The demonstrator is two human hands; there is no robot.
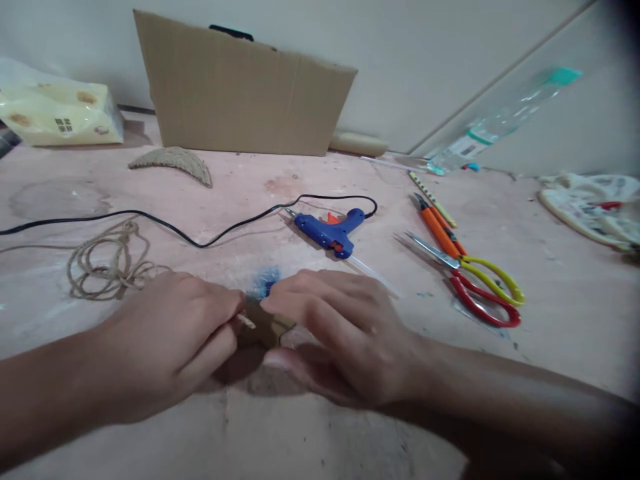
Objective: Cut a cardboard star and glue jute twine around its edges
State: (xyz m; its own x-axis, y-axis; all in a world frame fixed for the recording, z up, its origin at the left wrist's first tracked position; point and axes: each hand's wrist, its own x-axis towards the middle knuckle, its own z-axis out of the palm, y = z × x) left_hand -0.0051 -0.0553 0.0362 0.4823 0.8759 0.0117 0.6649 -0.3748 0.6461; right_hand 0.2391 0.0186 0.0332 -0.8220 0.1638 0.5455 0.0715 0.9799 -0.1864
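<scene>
My left hand [175, 333] is closed on a piece of twine [246, 321], whose short end sticks out past the fingertips. Beneath it lies a small brown cardboard piece [270, 325], partly hidden by both hands. My right hand [350, 333] curves over the cardboard's right side, thumb apart from the fingers; whether its fingertips grip anything is unclear. Just behind the cardboard is a blue patch [267, 281] on the table. Loosely coiled twine [107, 263] lies behind my left hand. A blue glue gun [330, 230] rests behind my right hand, nozzle to the left.
Scissors with red and yellow handles [457, 263] and an orange cutter [437, 227] lie right. A twine-covered crescent [173, 161] sits near an upright cardboard sheet [250, 93]. A black cable [150, 217] crosses the table [350, 440]. A bottle [495, 127] leans back right; tissues [65, 113] stand left.
</scene>
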